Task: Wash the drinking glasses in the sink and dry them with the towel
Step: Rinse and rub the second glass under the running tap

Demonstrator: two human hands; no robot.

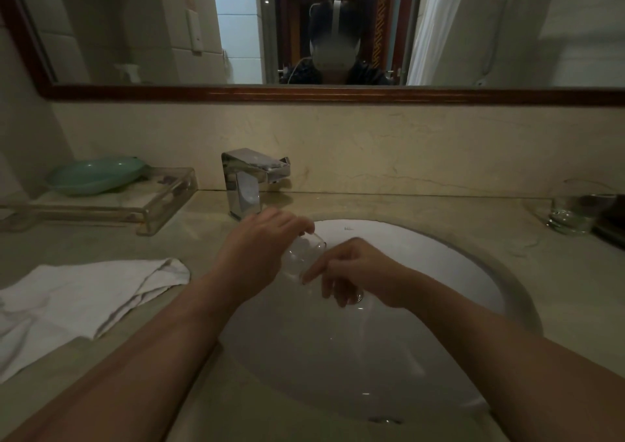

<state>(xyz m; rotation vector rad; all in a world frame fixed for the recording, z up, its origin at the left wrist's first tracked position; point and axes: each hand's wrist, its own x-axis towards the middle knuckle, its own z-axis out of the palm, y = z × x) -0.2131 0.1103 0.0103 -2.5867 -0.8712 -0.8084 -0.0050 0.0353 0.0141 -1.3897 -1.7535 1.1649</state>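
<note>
Head view: left hand grips glass above sink; right hand beside it.

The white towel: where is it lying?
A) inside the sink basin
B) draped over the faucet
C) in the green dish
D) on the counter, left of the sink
D: the towel lies rumpled on the counter, left of the sink.

Materials and finishes
The faucet was polished metal; the sink, glossy white ceramic; the countertop, smooth veined stone; the towel, matt white cloth; the mirror frame, varnished dark wood.
</note>
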